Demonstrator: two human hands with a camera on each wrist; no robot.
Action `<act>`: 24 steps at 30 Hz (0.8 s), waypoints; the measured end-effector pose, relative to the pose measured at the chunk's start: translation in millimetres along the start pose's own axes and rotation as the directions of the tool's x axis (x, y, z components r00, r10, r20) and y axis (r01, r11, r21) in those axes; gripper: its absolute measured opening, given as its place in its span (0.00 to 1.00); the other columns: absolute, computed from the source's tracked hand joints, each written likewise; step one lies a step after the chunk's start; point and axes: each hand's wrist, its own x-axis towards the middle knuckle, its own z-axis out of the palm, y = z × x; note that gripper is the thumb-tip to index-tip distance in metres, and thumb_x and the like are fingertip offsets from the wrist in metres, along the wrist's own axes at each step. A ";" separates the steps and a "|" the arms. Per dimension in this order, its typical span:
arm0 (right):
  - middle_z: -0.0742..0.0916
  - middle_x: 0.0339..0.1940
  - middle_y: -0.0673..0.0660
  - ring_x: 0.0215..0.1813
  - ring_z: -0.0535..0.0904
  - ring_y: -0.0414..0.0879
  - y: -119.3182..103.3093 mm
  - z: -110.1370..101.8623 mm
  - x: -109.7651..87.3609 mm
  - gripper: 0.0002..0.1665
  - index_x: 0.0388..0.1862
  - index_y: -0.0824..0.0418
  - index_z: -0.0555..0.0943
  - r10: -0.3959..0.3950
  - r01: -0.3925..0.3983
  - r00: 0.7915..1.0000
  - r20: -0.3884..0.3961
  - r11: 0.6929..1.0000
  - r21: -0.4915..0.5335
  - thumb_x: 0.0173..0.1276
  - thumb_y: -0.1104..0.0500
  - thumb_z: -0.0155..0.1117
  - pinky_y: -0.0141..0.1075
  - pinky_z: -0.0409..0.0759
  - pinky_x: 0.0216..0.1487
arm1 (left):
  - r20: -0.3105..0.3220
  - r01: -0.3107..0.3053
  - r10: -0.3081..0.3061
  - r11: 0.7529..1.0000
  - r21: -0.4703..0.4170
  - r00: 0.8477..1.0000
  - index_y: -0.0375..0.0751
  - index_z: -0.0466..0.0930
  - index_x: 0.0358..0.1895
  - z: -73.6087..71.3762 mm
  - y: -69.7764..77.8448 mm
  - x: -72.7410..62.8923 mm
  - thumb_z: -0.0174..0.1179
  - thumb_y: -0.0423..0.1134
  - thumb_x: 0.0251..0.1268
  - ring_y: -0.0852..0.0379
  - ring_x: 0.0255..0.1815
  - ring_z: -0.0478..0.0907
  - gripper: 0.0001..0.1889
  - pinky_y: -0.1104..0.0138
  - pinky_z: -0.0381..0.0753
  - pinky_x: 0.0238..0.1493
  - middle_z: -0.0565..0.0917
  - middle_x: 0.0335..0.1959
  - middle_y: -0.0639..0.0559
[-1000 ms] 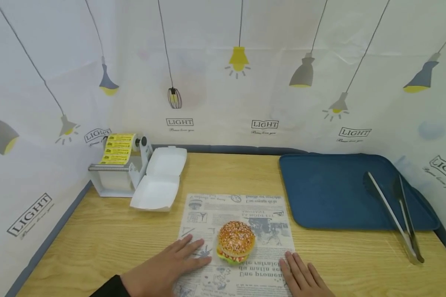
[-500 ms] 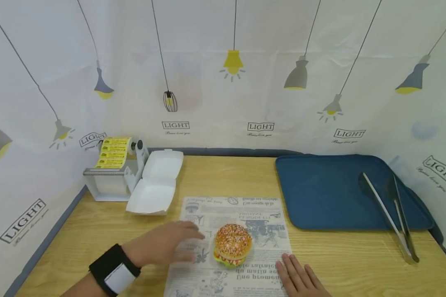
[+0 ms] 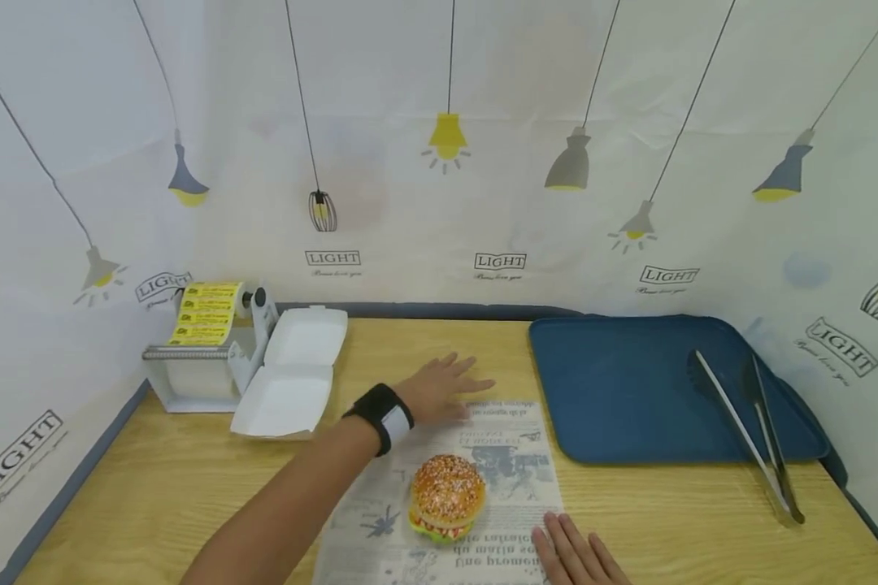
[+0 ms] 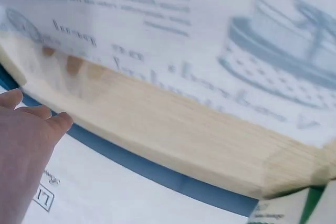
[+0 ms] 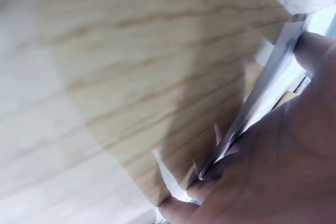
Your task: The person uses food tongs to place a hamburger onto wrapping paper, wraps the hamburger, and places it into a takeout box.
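A sesame-topped burger (image 3: 448, 491) sits on a printed sheet of wrapping paper (image 3: 508, 479) on the wooden table. My left hand (image 3: 439, 392), above the paper's far edge, has its fingers spread and holds nothing. In the left wrist view the same hand (image 4: 26, 145) shows at the left, beside the printed paper (image 4: 131, 9); whether it touches the paper cannot be told. My right hand (image 3: 578, 552) lies at the paper's near right edge with straight fingers. In the right wrist view the right hand (image 5: 273, 161) is at the paper's edge (image 5: 262, 87); its thumb is near that edge.
At the back left stand a label dispenser (image 3: 193, 357) with a yellow label roll and an unfolded white takeout box (image 3: 285, 398). A blue tray (image 3: 629, 406) lies on the right, with metal tongs (image 3: 746, 439) resting across its front edge. A printed curtain (image 3: 410, 203) surrounds the table.
My left hand has lifted from beside the burger and moved forward to the paper's far edge. The right hand has stayed at the right edge. The view has tilted up and turned slightly right.
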 end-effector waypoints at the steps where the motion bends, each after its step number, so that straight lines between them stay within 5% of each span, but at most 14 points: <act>1: 0.73 0.66 0.45 0.76 0.42 0.33 -1.2 1.0 -0.4 0.44 0.66 0.46 0.68 0.003 -0.003 1.000 -0.006 1.000 0.001 0.56 0.24 0.48 0.31 0.32 0.76 | 0.027 -0.007 0.007 1.000 0.008 1.000 0.67 0.52 0.71 2.4 3.8 3.6 0.52 0.53 0.64 0.35 0.74 0.43 0.32 0.43 0.45 0.72 0.48 0.75 0.44; 5: 0.76 0.64 0.47 0.76 0.43 0.33 -3.8 2.3 -0.7 0.44 0.66 0.47 0.68 0.018 -0.018 1.000 -0.017 1.000 0.010 0.56 0.25 0.48 0.32 0.33 0.76 | 0.081 -0.010 0.006 0.998 0.055 0.997 0.69 0.53 0.70 9.1 13.0 8.9 0.49 0.55 0.65 0.37 0.75 0.43 0.30 0.44 0.47 0.72 0.48 0.75 0.46; 16: 0.77 0.63 0.49 0.76 0.43 0.35 -2.9 2.0 0.4 0.45 0.66 0.48 0.68 0.005 -0.005 1.000 -0.029 1.000 -0.004 0.57 0.24 0.46 0.33 0.33 0.76 | 0.059 0.001 -0.004 0.998 0.058 0.998 0.66 0.60 0.67 4.6 18.2 7.6 0.51 0.53 0.65 0.40 0.74 0.48 0.27 0.45 0.52 0.71 0.52 0.74 0.47; 24: 0.75 0.65 0.48 0.76 0.42 0.34 -2.5 3.4 -0.8 0.45 0.66 0.47 0.68 0.013 -0.013 1.000 -0.022 1.000 -0.002 0.56 0.24 0.46 0.33 0.32 0.76 | 0.014 -0.011 0.013 0.995 -0.102 1.000 0.57 0.72 0.61 5.8 21.0 14.3 0.58 0.44 0.63 0.53 0.69 0.62 0.22 0.59 0.64 0.68 0.67 0.67 0.51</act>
